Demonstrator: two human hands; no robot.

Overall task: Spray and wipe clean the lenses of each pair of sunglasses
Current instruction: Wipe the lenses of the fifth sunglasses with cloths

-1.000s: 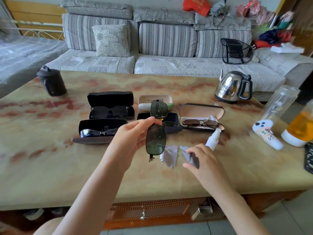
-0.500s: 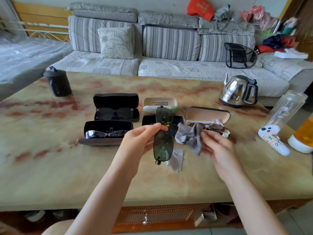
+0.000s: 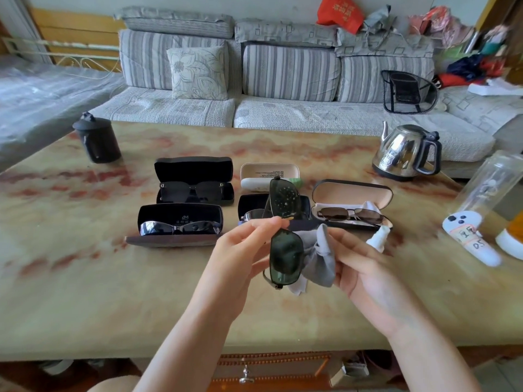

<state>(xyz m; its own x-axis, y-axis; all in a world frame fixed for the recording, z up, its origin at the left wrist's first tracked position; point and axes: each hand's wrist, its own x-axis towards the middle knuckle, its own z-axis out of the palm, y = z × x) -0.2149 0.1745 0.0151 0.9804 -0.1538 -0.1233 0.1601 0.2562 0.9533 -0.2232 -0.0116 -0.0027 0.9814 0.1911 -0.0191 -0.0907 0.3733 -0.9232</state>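
As the left hand (image 3: 240, 250) pinches the sunglasses (image 3: 285, 256) and the right hand (image 3: 365, 270) grips the cloth (image 3: 319, 258), hard wiping could twist them loose; wet lenses slip.

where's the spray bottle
Head view: the spray bottle is on the table right of centre, just behind the right hand, in front of the tan case.

Five pairs of sunglasses (image 3: 284, 251), one of them only partly visible; five open cases (image 3: 195, 168), three black-lined, two pale-lined; three cloths, a grey cloth (image 3: 319, 261), a pale one just below it and another in the right-hand case; one spray bottle (image 3: 376, 240); one kettle (image 3: 402, 149); one dark jar (image 3: 97, 140); one clear bottle (image 3: 486, 188); one floral pillow (image 3: 198, 70).
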